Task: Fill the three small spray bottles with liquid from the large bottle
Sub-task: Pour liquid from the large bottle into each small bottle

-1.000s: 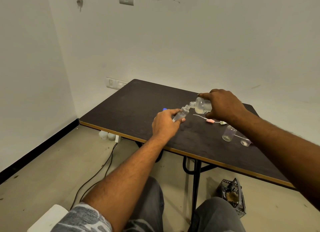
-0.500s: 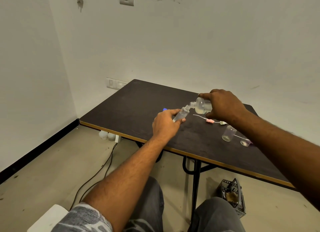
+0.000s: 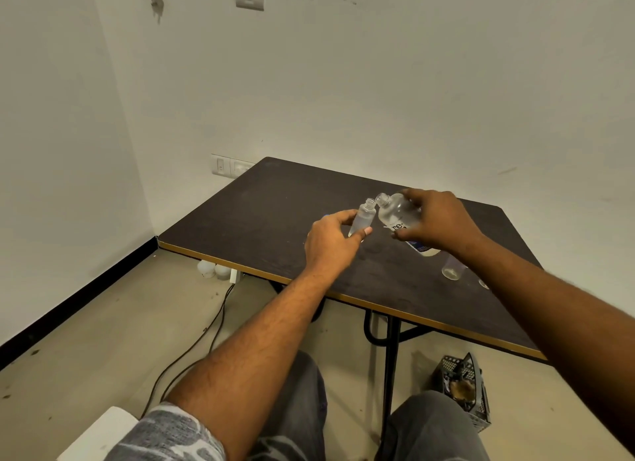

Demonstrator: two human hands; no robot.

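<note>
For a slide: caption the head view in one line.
Head view: left hand holds a small spray bottle while right hand tilts the large bottle toward its open neck.

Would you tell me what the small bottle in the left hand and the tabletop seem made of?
Small bottle: likely clear, slightly hazy plastic; the dark surface shows through its wall. Tabletop: probably dark matte laminate over board, given its tan edge band.

small bottle: clear, open, almost upright, held above the table.
big bottle: clear, cap off, tipped left, mouth beside the small bottle's mouth.
other small bottle: clear, on the table, well right.
</note>
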